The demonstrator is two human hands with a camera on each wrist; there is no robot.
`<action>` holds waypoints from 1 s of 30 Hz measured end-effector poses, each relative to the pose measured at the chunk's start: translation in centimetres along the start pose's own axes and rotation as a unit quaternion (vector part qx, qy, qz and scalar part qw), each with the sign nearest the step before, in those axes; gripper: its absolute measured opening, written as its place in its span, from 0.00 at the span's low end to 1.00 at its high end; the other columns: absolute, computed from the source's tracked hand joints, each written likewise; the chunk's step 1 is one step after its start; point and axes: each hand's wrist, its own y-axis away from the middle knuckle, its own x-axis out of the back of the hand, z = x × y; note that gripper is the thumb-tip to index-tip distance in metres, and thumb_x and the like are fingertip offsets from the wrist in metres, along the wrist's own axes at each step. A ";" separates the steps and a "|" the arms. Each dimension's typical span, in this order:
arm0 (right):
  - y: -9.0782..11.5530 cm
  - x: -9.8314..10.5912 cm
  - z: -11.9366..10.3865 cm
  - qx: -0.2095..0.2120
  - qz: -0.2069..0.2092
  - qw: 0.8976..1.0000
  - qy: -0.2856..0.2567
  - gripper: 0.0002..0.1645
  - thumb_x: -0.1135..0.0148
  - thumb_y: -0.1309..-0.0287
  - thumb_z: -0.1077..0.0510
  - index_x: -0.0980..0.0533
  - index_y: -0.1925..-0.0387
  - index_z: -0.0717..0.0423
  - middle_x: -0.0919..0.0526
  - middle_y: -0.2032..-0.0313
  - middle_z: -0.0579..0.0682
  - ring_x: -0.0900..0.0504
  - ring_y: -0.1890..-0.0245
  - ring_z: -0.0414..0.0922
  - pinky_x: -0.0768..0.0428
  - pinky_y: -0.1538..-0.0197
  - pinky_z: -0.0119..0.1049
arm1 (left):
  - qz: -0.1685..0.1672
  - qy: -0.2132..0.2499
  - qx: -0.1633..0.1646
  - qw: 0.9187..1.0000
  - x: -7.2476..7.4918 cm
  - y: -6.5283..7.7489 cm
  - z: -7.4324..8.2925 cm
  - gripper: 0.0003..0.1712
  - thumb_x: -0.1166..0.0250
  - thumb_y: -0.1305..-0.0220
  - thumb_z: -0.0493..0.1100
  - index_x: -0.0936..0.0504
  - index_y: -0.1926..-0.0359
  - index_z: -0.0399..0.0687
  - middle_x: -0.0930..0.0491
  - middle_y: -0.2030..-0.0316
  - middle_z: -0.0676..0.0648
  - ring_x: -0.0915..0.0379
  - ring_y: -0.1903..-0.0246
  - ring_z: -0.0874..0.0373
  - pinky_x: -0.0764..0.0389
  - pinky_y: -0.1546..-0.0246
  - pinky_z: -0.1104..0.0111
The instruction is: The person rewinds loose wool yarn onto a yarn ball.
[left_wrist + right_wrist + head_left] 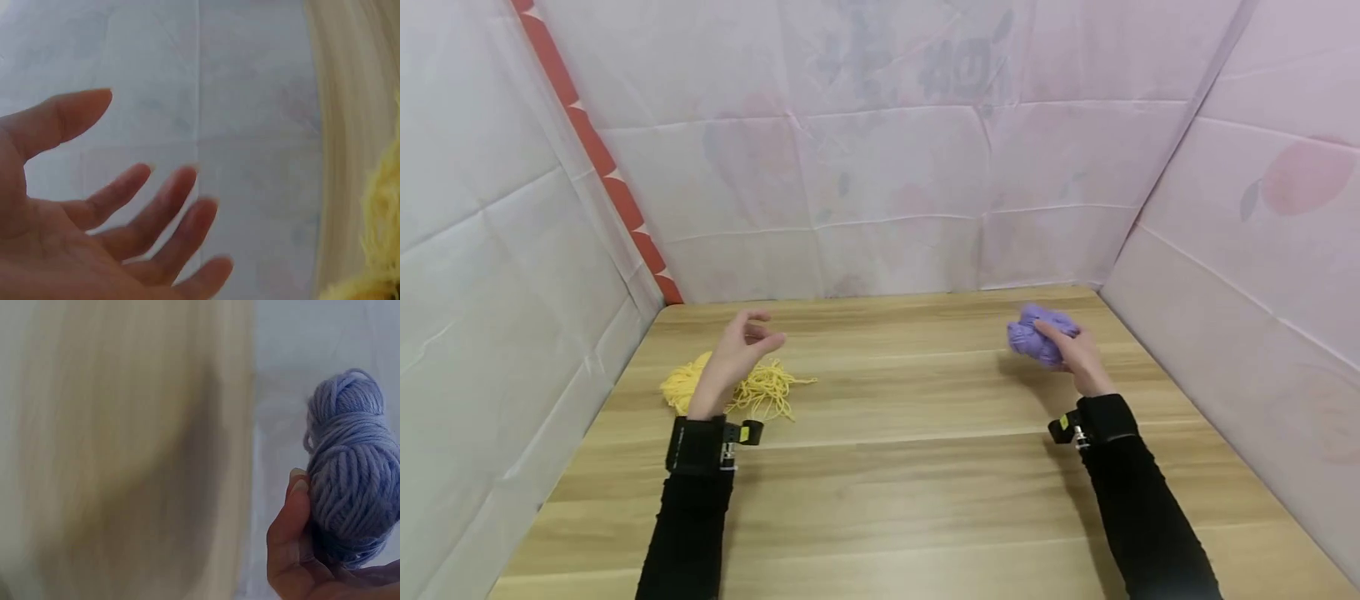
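Observation:
A purple ball of yarn [1037,333] is held up above the table's right side. My right hand [1082,360] grips it, thumb on the near side; in the right wrist view the wound strands of the yarn ball [353,469] fill the space above the fingers. Over on the left, a yellow ball of yarn [682,385] lies on the table with a loose tangle of strands [769,390] beside it. My left hand [735,354] hovers over that yellow yarn, holding nothing. Its fingers [172,194] are spread and slightly bent, with the thumb apart.
The wooden table [880,467] runs back to a white printed sheet [887,167] hanging behind it. Similar sheets stand along the left and right sides, and a red strip [580,125] marks the left rear corner.

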 end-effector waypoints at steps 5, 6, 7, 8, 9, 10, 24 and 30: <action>-1.2 2.0 2.1 -0.051 0.031 0.993 0.098 0.52 0.44 0.42 0.32 0.42 0.37 0.72 0.31 0.52 0.58 0.26 0.74 0.33 0.18 0.68 0.35 | 0.055 -0.014 0.083 0.995 2.7 0.0 -2.2 0.36 0.44 0.30 0.50 0.45 0.30 0.41 0.47 0.31 0.30 0.48 0.33 0.35 0.38 0.35 0.45; -1.4 2.2 2.3 -0.059 0.031 0.992 0.110 0.52 0.44 0.42 0.32 0.42 0.37 0.73 0.31 0.51 0.60 0.27 0.72 0.34 0.19 0.68 0.34 | 0.070 -0.023 0.101 0.992 3.1 0.0 -2.7 0.36 0.44 0.31 0.50 0.46 0.29 0.41 0.49 0.30 0.30 0.53 0.32 0.33 0.41 0.34 0.44; -1.5 2.3 2.5 -0.068 0.030 0.990 0.121 0.52 0.44 0.42 0.32 0.40 0.38 0.73 0.31 0.51 0.60 0.27 0.72 0.35 0.19 0.68 0.34 | 0.083 -0.035 0.116 0.989 3.5 0.0 -3.3 0.37 0.44 0.31 0.51 0.46 0.29 0.40 0.52 0.29 0.29 0.57 0.31 0.32 0.43 0.34 0.42; -1.6 2.4 2.6 -0.078 0.029 0.988 0.129 0.51 0.43 0.43 0.32 0.39 0.39 0.73 0.31 0.51 0.61 0.27 0.71 0.36 0.20 0.69 0.33 | 0.098 -0.053 0.130 0.985 3.8 0.0 -3.9 0.37 0.44 0.31 0.51 0.46 0.29 0.40 0.54 0.29 0.27 0.60 0.32 0.30 0.45 0.35 0.41; -1.7 2.5 2.7 -0.086 0.026 0.986 0.139 0.51 0.43 0.43 0.32 0.39 0.39 0.73 0.31 0.51 0.61 0.27 0.71 0.37 0.20 0.69 0.33 | 0.111 -0.067 0.144 0.981 4.1 0.0 -4.4 0.38 0.43 0.32 0.52 0.46 0.29 0.39 0.55 0.30 0.26 0.63 0.33 0.29 0.46 0.36 0.41; -1.8 2.5 2.7 -0.095 0.024 0.985 0.145 0.51 0.43 0.43 0.32 0.39 0.39 0.74 0.31 0.51 0.62 0.27 0.70 0.38 0.19 0.68 0.33 | 0.121 -0.080 0.156 0.977 4.4 0.0 -5.0 0.39 0.43 0.33 0.52 0.47 0.30 0.37 0.56 0.31 0.23 0.65 0.34 0.28 0.47 0.37 0.41; 0.0 2.7 1.0 -0.040 0.080 0.948 0.305 0.57 0.55 0.38 0.30 0.53 0.30 0.74 0.44 0.34 0.78 0.42 0.35 0.73 0.37 0.35 0.62 | 0.017 -0.127 0.305 0.944 6.2 -0.3 -10.5 0.64 0.48 0.34 0.62 0.85 0.33 0.27 0.79 0.34 0.14 0.82 0.33 0.19 0.65 0.31 0.33; 0.8 1.1 -0.1 0.016 0.185 0.953 0.238 0.41 0.50 0.36 0.38 0.35 0.35 0.65 0.28 0.40 0.70 0.31 0.41 0.66 0.41 0.40 0.62 | 0.065 -0.029 0.299 0.952 5.7 -0.4 -11.6 0.65 0.40 0.38 0.58 0.78 0.30 0.25 0.70 0.29 0.22 0.69 0.28 0.29 0.55 0.27 0.44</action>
